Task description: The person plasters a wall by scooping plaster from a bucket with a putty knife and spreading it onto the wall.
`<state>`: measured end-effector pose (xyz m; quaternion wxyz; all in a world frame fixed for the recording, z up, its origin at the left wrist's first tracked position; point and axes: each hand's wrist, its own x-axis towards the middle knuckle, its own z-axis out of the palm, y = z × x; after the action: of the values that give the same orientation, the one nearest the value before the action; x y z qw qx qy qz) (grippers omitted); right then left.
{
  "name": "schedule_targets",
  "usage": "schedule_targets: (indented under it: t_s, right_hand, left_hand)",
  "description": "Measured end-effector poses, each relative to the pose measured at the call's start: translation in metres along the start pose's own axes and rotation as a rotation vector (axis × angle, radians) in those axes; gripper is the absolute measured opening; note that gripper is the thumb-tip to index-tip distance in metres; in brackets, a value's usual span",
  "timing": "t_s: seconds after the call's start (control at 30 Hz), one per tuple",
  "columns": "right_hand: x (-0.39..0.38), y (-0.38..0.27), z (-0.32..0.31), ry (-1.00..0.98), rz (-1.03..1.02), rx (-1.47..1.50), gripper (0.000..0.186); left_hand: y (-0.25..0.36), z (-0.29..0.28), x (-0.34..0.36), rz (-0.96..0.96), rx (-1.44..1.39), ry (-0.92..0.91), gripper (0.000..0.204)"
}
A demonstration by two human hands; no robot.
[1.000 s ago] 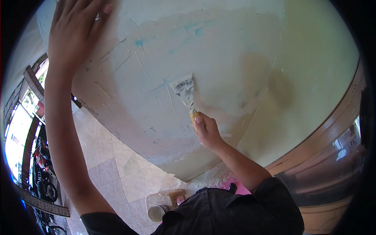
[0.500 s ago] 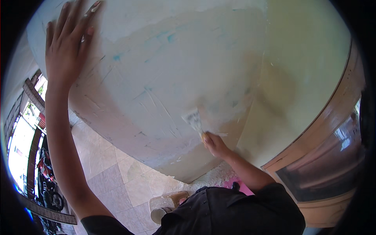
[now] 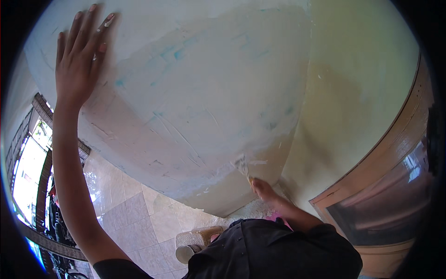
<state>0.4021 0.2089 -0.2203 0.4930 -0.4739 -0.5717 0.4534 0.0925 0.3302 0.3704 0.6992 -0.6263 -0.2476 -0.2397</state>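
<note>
My left hand (image 3: 76, 69) lies flat against the wall (image 3: 204, 79) at the upper left, fingers spread, with white smears on the fingertips. Low on the wall, my right hand (image 3: 265, 190) grips the handle of a putty knife (image 3: 242, 166). Its broad metal blade, smeared whitish, rests against or very close to the wall surface; which one I cannot tell. Pale filler covers much of this wall, with bluish patches and scrape lines showing through. A brownish bare-looking patch lies near the lower corner, beside the blade.
A yellow-green wall (image 3: 353, 88) meets the patched one at the right, beside a wooden framed panel (image 3: 381, 204) with dark glass. A woven-look stool (image 3: 204, 235) and a pale round container (image 3: 186, 253) stand on the tiled floor (image 3: 134, 218). Whitish debris lies along the wall's foot.
My right hand has moved the putty knife downward and slightly right along the wall. My left hand stays flat in about the same place.
</note>
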Motion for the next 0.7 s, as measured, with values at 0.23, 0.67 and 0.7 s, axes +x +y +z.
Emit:
schedule_targets:
  t_s: [0.23, 0.67, 0.7]
  right_hand:
    - [0.104, -0.197, -0.021, 0.026, -0.299, -0.119, 0.043]
    - [0.034, -0.055, -0.071, 0.308, -0.260, -0.223, 0.043]
    - [0.051, -0.092, -0.075, 0.335, -0.319, -0.207, 0.044]
  left_hand:
    - [0.042, 0.011, 0.046, 0.029, -0.017, 0.006, 0.048]
    - [0.066, 0.009, 0.065, -0.005, 0.075, -0.167, 0.044]
    - [0.067, 0.012, 0.067, -0.006, 0.096, -0.160, 0.044]
